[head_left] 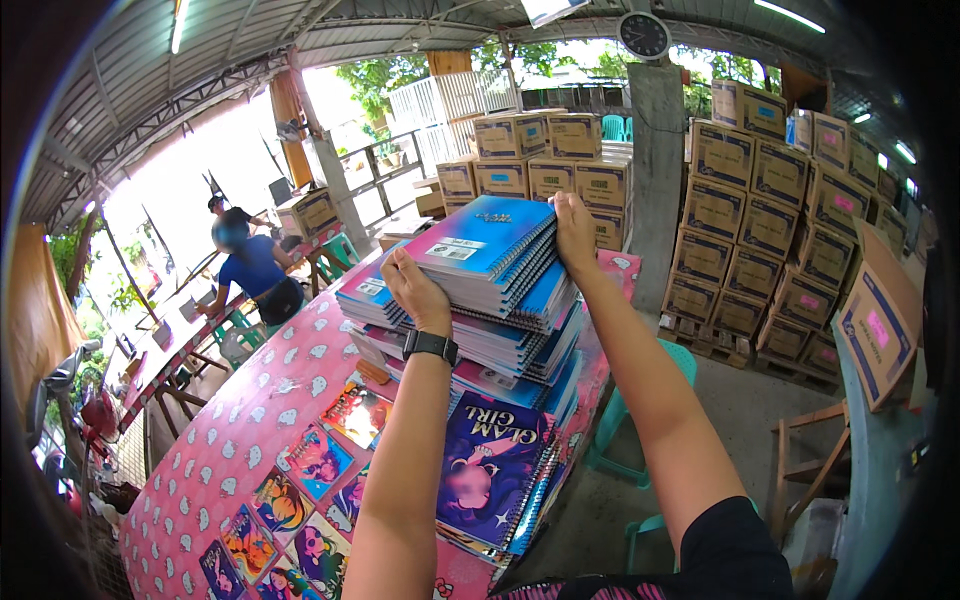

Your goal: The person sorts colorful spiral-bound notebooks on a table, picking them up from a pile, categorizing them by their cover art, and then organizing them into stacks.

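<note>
A tall pile of spiral notebooks (500, 345) with blue and pink covers stands on the table, its layers turned different ways. At its top, my left hand (418, 290) is closed on the near left edge of the upper stack of notebooks (485, 245). Against the wire-bound side of that same stack, my right hand (575, 235) presses with its fingers together near the far corner. Below my hands, nearer to me, lies a purple spiral notebook (490, 465) with an illustrated cover, on top of other notebooks. The undersides of the held notebooks are hidden.
Several small illustrated notebooks (300, 490) lie in rows on the pink patterned tablecloth (215, 445). Stacked cartons (740, 215) rise behind and to the right, past a concrete pillar (655, 180). Green stools (620, 425) stand beside the table. Two people (250, 265) work at the far left.
</note>
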A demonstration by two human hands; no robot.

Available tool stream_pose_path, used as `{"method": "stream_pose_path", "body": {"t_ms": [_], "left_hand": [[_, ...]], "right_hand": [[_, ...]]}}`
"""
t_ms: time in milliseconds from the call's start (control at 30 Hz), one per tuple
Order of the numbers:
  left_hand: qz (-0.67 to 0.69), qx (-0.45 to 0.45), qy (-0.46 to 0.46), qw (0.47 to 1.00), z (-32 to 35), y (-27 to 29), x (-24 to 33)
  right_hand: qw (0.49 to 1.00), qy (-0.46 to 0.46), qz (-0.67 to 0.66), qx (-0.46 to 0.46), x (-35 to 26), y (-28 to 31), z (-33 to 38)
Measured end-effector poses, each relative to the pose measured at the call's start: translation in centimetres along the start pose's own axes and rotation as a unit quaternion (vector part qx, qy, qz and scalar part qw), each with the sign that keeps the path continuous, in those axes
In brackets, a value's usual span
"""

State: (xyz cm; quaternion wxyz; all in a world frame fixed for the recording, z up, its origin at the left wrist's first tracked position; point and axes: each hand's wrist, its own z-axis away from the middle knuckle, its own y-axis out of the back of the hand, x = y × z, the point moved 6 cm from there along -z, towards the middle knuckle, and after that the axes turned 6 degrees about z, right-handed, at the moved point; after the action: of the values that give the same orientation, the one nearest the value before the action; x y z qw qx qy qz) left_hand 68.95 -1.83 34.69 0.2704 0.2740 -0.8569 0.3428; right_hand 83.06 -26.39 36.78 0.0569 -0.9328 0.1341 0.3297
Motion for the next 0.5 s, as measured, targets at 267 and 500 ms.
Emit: {"method": "stream_pose_path", "body": {"t_ms": [267,500], "left_hand": [[0.012,-0.023,-0.011,1.0,-1.8,9.2,1.4],[0.09,0.077,0.316,0.941,9.3,42.8,1.1]], "right_hand": [[0.996,0.074,-0.04,0.017,-10.4,4.9,6.1],[0.733,-0.067,-0.387,-0.555,-29.4,1.6,36.0]]}}
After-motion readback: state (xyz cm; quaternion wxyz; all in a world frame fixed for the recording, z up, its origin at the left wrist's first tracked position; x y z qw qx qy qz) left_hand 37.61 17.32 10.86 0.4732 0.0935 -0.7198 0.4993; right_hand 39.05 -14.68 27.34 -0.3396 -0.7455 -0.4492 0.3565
